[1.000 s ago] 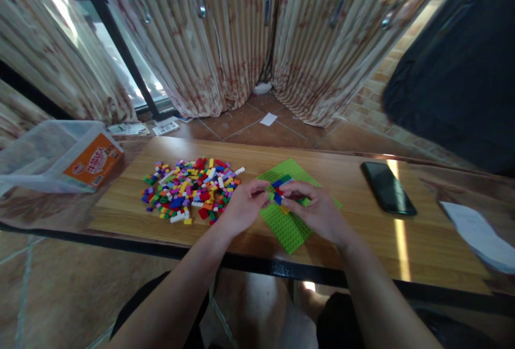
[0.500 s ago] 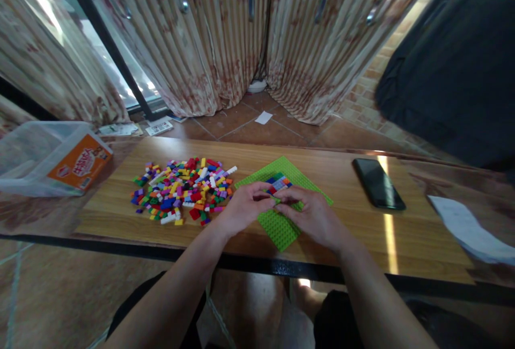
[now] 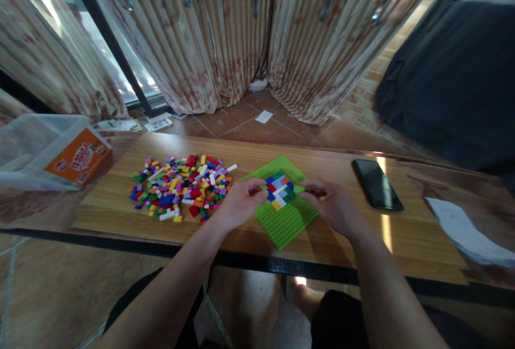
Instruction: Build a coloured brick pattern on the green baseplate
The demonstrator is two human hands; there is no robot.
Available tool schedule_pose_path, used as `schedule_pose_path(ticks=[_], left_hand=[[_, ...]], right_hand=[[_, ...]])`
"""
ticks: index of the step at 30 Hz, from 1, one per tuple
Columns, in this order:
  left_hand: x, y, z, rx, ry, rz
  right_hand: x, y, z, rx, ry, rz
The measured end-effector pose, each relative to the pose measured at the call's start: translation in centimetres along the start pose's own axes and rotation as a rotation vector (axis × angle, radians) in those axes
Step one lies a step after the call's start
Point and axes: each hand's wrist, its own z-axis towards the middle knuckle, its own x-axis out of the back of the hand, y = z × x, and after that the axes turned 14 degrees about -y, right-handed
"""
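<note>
A green studded baseplate [image 3: 287,220] lies on the wooden table [image 3: 422,236] in front of me. A small patch of coloured bricks [image 3: 278,190] is pressed onto its far half. My left hand [image 3: 239,202] rests at the plate's left edge, fingers curled in a pinch beside that patch. My right hand [image 3: 336,206] sits at the plate's right edge, fingers closed, with a small green piece at the fingertips. A loose pile of many-coloured bricks [image 3: 181,186] is spread to the left of my left hand.
A black phone [image 3: 376,183] lies right of the baseplate. White paper [image 3: 466,231] lies at the table's right end. A clear plastic tub with an orange label [image 3: 48,155] stands at the far left. Striped curtains and a tiled floor are beyond the table.
My hands were together over the brick patch; they have moved apart to the plate's left and right edges, which uncovers the patch. The view has shifted slightly.
</note>
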Motion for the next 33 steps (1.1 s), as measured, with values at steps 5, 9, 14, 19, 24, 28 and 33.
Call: schedule_pose_path(ticks=[5,9,14,19,24,28,33], left_hand=[[-0.2,-0.6,-0.1,-0.06,-0.065,0.148],[-0.4,-0.9,-0.1,-0.08,-0.118,0.215],[-0.3,-0.8,-0.3,-0.081,-0.128,0.264],[-0.3,-0.2,-0.6,-0.066,-0.121,0.294],[-0.3,0.3,-0.8,-0.056,-0.119,0.319],[-0.3,0.5,-0.9,-0.046,-0.113,0.36],[-0.4,0.6,-1.0,-0.05,-0.121,0.404]], right_hand=[[-1.1,-0.7,0.3,0.022,-0.111,-0.01],[-2.2,-1.5,0.6,-0.011,-0.119,-0.097],[-2.7,-1.8,0.8,-0.079,-0.09,-0.212],[-3.1,-2.2,0.7,-0.116,-0.042,-0.266],[-3.6,-2.6,0.6,-0.149,-0.009,-0.29],[-3.9,-2.9,0.7,-0.203,-0.019,-0.337],[-4.1,-2.9,0.8,-0.227,0.01,-0.379]])
